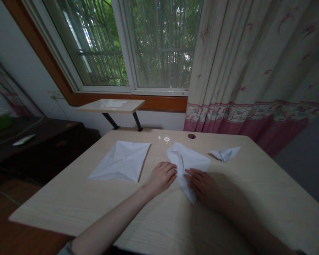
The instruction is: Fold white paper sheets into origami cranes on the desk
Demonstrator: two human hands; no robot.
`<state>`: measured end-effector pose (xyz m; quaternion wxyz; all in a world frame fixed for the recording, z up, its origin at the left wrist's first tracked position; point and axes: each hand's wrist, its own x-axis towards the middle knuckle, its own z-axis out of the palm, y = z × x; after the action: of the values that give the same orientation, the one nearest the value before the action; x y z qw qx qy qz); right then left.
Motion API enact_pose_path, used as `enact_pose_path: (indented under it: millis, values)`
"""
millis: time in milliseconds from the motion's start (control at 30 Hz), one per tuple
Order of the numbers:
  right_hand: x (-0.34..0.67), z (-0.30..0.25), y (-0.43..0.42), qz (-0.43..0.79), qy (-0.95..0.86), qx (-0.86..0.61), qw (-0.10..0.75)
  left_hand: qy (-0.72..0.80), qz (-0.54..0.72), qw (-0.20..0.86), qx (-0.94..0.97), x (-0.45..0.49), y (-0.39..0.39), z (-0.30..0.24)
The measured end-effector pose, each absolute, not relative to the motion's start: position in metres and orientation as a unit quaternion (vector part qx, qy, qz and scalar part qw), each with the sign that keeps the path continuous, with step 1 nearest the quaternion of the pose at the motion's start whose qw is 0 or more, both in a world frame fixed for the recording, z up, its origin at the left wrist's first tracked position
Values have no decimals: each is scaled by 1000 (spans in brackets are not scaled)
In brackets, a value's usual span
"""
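Note:
A white sheet of paper [195,158], partly folded, lies on the desk in front of me. A crease or folded edge runs down its middle to a narrow point toward me. At its left edge my left hand [162,177] is closed, fingers curled and pressed together on the paper. My right hand [204,184] rests on the paper's lower right side, fingers stretched out and lying flat. Both thumbs are partly hidden. Right of the sheet sits a folded paper crane [224,154] with spread wings. A second, creased white sheet [122,161] lies flat to the left.
The pale wooden desk [77,209] has a round hole [191,136] near its back edge and a small white ring [166,139]. A raised shelf [95,105] at the back left carries white paper [114,103]. Behind are a window and a curtain [250,88]. A dark table [55,141] stands left.

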<state>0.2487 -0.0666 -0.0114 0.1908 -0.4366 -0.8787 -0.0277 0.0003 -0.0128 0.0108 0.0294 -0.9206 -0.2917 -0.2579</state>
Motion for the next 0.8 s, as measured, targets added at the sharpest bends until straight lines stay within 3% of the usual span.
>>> enact_pose_path:
  millis: [800]
  values:
    - [253, -6, -64, 18, -886, -426, 182, -337, -260, -5, -905, -4, -15, 19]
